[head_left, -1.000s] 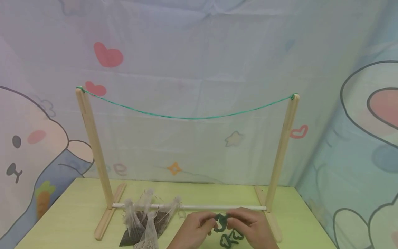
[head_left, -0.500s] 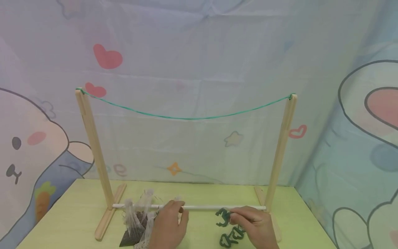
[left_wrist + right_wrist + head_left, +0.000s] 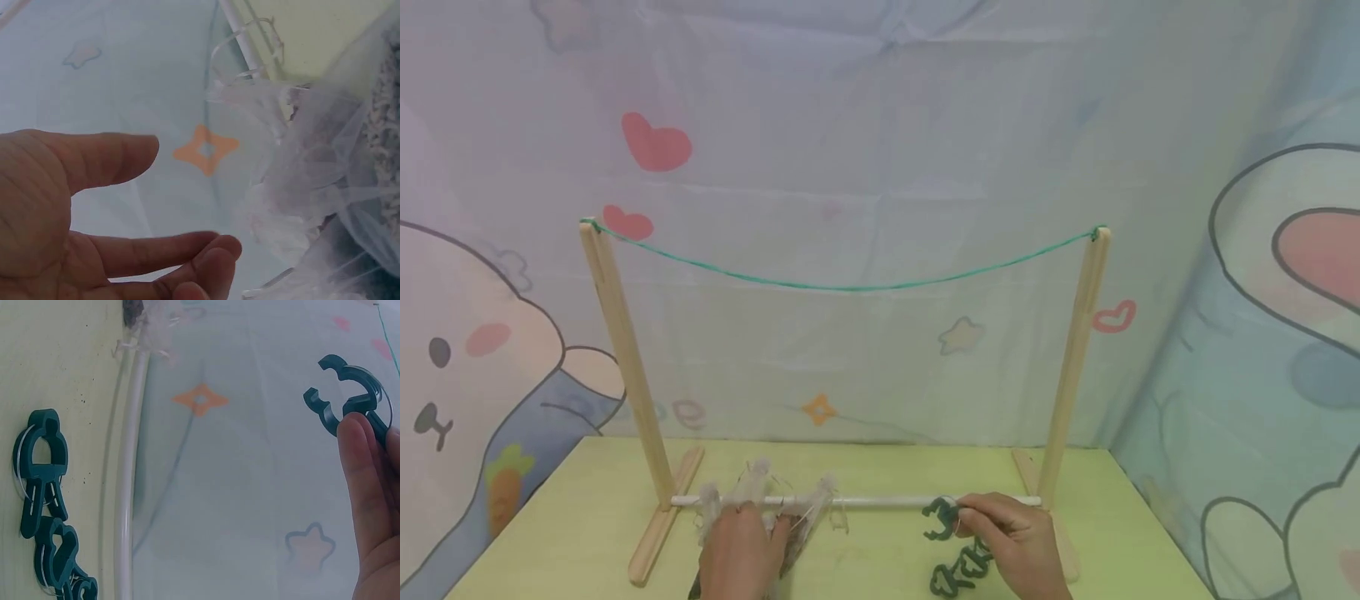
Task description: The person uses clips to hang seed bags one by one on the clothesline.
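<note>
My right hand [image 3: 1011,537] pinches the handles of a dark green spring clip [image 3: 356,381], and the clip's jaws stand apart in the right wrist view. Over the sheer drawstring bags [image 3: 812,504] at the left of the table is my left hand [image 3: 741,550]. In the left wrist view its thumb and fingers are spread apart with nothing between them, and a bag [image 3: 312,150] with dark and pale filling lies close by. The left hand hides much of the bags in the head view. More green clips [image 3: 44,469] lie on the table below the right hand.
A wooden frame stands on the table, with a left post [image 3: 628,367], a right post [image 3: 1078,367] and a white rod [image 3: 887,501] low between them. A green cord [image 3: 850,288] sags between the post tops. Behind hangs a patterned cloth [image 3: 880,358].
My left hand has let go of the clip and moved left to the bags. The right hand keeps the clip near the same spot, and the clip's jaws have come apart.
</note>
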The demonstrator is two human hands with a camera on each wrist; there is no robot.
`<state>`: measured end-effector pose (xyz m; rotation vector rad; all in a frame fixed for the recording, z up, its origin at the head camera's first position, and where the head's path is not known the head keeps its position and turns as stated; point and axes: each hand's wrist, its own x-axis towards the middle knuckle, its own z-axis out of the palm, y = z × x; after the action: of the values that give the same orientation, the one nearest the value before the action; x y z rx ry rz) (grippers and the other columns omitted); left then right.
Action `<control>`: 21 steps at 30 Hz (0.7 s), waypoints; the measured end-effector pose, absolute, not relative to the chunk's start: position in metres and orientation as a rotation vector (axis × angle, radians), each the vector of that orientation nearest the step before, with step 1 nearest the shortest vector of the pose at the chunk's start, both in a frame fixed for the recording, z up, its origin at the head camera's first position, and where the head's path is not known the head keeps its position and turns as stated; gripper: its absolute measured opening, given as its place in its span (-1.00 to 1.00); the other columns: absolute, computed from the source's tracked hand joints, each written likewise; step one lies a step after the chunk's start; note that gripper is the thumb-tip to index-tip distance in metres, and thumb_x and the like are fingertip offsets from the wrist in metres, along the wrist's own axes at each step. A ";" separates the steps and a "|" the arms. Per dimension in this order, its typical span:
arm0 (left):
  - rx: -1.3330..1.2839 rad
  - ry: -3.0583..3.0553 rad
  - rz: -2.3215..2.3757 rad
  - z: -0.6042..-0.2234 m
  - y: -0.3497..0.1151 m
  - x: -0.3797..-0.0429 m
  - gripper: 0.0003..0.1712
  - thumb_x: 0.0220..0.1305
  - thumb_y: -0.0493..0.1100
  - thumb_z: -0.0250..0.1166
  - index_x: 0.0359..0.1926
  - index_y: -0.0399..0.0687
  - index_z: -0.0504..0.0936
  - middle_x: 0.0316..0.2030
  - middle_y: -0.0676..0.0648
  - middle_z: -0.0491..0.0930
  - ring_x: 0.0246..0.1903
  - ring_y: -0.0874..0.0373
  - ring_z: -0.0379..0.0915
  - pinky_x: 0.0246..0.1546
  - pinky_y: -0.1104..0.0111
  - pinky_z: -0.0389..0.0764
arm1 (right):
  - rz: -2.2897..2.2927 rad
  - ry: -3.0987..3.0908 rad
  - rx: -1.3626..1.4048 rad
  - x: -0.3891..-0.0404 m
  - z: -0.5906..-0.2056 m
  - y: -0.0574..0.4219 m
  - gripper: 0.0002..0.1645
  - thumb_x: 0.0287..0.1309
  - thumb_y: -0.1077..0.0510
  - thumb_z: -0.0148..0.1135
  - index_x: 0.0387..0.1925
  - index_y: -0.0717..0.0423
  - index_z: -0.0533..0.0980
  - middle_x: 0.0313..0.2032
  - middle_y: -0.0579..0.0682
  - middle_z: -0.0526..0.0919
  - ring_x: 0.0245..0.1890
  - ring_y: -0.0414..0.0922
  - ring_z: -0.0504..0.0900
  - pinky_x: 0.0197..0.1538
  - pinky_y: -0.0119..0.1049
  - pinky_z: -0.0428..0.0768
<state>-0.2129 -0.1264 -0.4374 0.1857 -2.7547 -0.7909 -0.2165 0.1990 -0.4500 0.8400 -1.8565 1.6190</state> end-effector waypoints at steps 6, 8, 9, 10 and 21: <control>0.124 -2.799 -0.841 -0.451 -0.131 -0.216 -0.60 0.15 -0.11 0.56 -0.47 -0.43 0.69 -0.66 -0.07 0.52 -0.71 0.13 0.42 -0.72 0.34 0.49 | 1.637 -1.918 0.759 -0.215 -0.451 0.199 -0.80 0.24 0.57 0.24 -0.17 0.43 0.70 -0.38 0.06 0.78 -0.39 -0.23 0.77 -0.30 -0.32 0.75; 0.096 -2.817 -0.856 -0.455 -0.132 -0.217 -0.64 0.14 -0.13 0.56 -0.48 -0.39 0.71 -0.71 -0.04 0.51 -0.75 0.17 0.39 -0.76 0.40 0.44 | 1.641 -1.935 0.733 -0.214 -0.451 0.199 -0.81 0.24 0.55 0.25 -0.18 0.42 0.70 -0.39 0.04 0.78 -0.40 -0.22 0.77 -0.30 -0.31 0.76; 0.092 -2.823 -0.870 -0.457 -0.133 -0.219 -0.68 0.14 -0.16 0.56 -0.43 -0.40 0.72 -0.68 -0.05 0.54 -0.74 0.17 0.40 -0.76 0.39 0.44 | 1.643 -1.941 0.724 -0.214 -0.451 0.199 -0.82 0.25 0.55 0.26 -0.18 0.41 0.70 -0.39 0.03 0.78 -0.40 -0.22 0.76 -0.30 -0.30 0.76; 0.091 -2.831 -0.880 -0.458 -0.134 -0.220 -0.69 0.13 -0.18 0.56 -0.37 -0.40 0.72 -0.65 -0.08 0.57 -0.72 0.15 0.42 -0.74 0.37 0.46 | 1.644 -1.946 0.713 -0.213 -0.451 0.199 -0.82 0.24 0.54 0.26 -0.18 0.41 0.71 -0.39 0.03 0.78 -0.40 -0.22 0.76 -0.31 -0.29 0.76; 0.240 -2.926 -0.998 -0.465 -0.140 -0.233 -0.37 0.16 -0.22 0.54 0.01 -0.66 0.45 -0.43 -0.30 0.62 -0.45 -0.17 0.64 -0.46 0.03 0.68 | 1.591 -1.989 0.661 -0.216 -0.451 0.201 -0.83 0.26 0.49 0.28 -0.18 0.35 0.73 -0.39 0.01 0.78 -0.42 -0.21 0.76 -0.32 -0.30 0.75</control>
<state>-0.2332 -0.1399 -0.4651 0.2398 -2.9258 -0.9982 -0.2159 0.2011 -0.4509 0.6613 -1.9889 1.5906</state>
